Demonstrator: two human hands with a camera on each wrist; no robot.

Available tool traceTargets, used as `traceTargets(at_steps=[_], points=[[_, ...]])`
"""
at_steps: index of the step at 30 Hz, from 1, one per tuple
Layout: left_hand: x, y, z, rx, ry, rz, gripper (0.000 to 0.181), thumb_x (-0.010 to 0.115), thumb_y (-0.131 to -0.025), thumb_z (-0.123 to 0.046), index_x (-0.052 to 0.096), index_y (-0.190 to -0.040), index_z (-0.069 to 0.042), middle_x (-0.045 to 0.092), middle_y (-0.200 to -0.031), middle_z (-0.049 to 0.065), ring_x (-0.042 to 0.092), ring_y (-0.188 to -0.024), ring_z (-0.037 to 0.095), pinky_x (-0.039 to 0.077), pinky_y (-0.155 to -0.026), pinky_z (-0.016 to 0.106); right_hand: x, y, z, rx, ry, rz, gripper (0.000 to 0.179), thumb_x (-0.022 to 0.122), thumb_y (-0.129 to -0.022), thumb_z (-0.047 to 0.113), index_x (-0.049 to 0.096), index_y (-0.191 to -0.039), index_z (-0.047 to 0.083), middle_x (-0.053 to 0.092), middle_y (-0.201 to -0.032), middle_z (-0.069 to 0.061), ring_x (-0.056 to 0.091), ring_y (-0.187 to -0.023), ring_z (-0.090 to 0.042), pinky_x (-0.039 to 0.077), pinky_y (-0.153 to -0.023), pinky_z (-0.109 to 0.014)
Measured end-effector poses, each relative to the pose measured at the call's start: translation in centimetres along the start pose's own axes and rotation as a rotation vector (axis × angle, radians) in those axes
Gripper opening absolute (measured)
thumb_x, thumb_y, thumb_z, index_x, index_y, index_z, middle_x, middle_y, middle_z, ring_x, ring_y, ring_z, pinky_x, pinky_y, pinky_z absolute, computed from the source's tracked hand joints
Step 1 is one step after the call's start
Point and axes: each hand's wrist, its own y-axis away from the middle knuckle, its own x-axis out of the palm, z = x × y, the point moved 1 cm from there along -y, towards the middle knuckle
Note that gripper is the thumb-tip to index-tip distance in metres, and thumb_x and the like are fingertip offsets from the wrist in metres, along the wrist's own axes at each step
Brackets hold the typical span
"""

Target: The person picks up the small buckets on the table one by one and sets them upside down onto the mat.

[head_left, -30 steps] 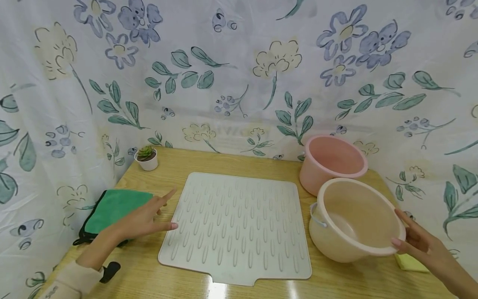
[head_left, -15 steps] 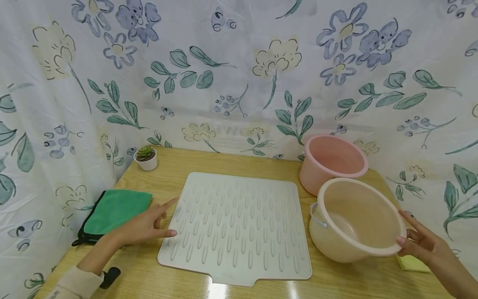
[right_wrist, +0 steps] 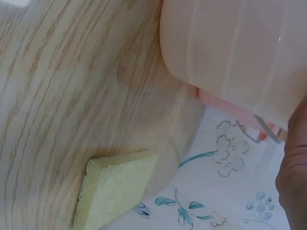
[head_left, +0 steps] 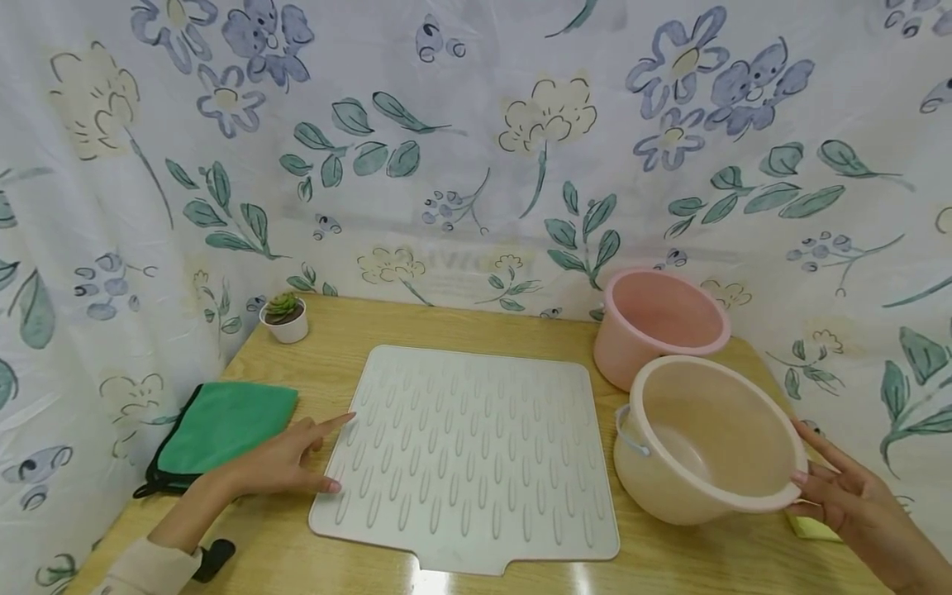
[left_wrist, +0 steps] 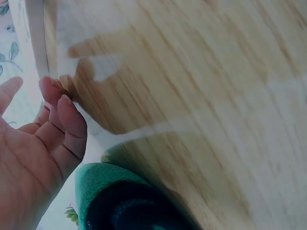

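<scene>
Two things to think about: the white mat (head_left: 468, 463), lying flat on the counter (head_left: 335, 330) in front of you, and the cream bucket (head_left: 653, 487) just right of it, nearer to you than the pink bucket (head_left: 616, 354). Your left grip (head_left: 275, 459) has thumb and index well apart, tips at the mat's left edge, though I can't tell if they're pressing. Your right grip (head_left: 855, 496) looks spread too, thumb and index apart against the right side of the cream bucket's rim (head_left: 759, 500), not really clamped on it imo. The bucket looks like plain plastic with nothing inside, so I'd bet it's light and skids or tips if you shove it up high. Best hold is probably that thick rim, thumb one side, fingers the other, since it looks stiff enough; the thin handle (head_left: 627, 441) sits on the opposite side from that grip. The mat's probably bendy, silicone-ish, and that ribbed texture should help against slipping, but lift one edge alone and I reckon it sags. Pinch opposite edges, or use the near tab (head_left: 461, 564). Nothing looks fragile to me, just mind the yellow sponge (right_wrist: 115, 189) near the bucket.
</scene>
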Motion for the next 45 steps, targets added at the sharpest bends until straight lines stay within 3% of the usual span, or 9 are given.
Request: traceTargets(at_steps=[7, 16, 21, 29, 39, 45], points=[[0.0, 0.3, 0.5, 0.018, 0.000, 0.023, 0.096, 0.081, -0.077, -0.046, 0.034, -0.156, -0.018, 0.041, -0.087, 0.005, 0.034, -0.074, 0.012, 0.030, -0.061, 0.025, 0.1, -0.3, -0.4, 0.003, -0.297, 0.130, 0.071, 0.013, -0.102, -0.013, 0.040, -0.152, 0.029, 0.057, -0.142, 0.000, 0.065, -0.116, -0.029, 0.055, -0.091, -0.042], [-0.2, 0.2, 1.0, 0.014, 0.058, 0.055, 0.096, 0.083, -0.076, -0.042, 0.034, -0.156, -0.018, 0.041, -0.091, 0.006, 0.036, -0.076, 0.016, 0.031, -0.062, 0.026, 0.0, -0.5, -0.4, 0.028, -0.377, 0.175, 0.071, 0.010, -0.102, -0.011, 0.042, -0.151, 0.030, 0.056, -0.142, -0.004, 0.063, -0.119, -0.032, 0.053, -0.093, -0.045], [-0.4, 0.3, 1.1, 0.039, 0.101, 0.064, 0.096, 0.084, -0.076, -0.040, 0.036, -0.155, -0.014, 0.041, -0.092, 0.008, 0.035, -0.076, 0.015, 0.031, -0.062, 0.026, -0.1, -0.7, -0.5, 0.036, -0.479, 0.255, 0.074, 0.006, -0.100, -0.011, 0.040, -0.152, 0.029, 0.054, -0.143, -0.013, 0.062, -0.118, -0.035, 0.050, -0.097, -0.046], [-0.5, 0.4, 1.1, 0.038, 0.120, 0.073, 0.095, 0.084, -0.076, -0.041, 0.038, -0.153, -0.013, 0.041, -0.091, 0.007, 0.035, -0.074, 0.013, 0.032, -0.060, 0.026, 0.1, -0.8, -1.1, 0.014, -0.588, 0.356, 0.080, 0.001, -0.097, -0.014, 0.033, -0.156, 0.030, 0.044, -0.151, -0.009, 0.058, -0.122, -0.037, 0.046, -0.102, -0.048], [-0.4, 0.4, 1.2, 0.045, 0.120, 0.066, 0.094, 0.084, -0.075, -0.042, 0.039, -0.153, -0.011, 0.041, -0.091, 0.007, 0.035, -0.073, 0.012, 0.032, -0.060, 0.025, 0.1, -0.1, -2.0, -0.004, -0.600, 0.297, 0.080, -0.001, -0.097, -0.013, 0.033, -0.155, 0.030, 0.044, -0.151, 0.000, 0.057, -0.122, -0.035, 0.046, -0.102, -0.048], [-0.4, 0.5, 1.2, 0.039, 0.119, 0.062, 0.095, 0.085, -0.075, -0.041, 0.039, -0.153, -0.011, 0.041, -0.091, 0.008, 0.035, -0.073, 0.012, 0.031, -0.060, 0.026, 0.3, 0.0, -2.1, -0.016, -0.500, 0.227, 0.080, 0.003, -0.098, -0.014, 0.035, -0.154, 0.033, 0.046, -0.149, 0.008, 0.058, -0.122, -0.035, 0.051, -0.097, -0.044]])
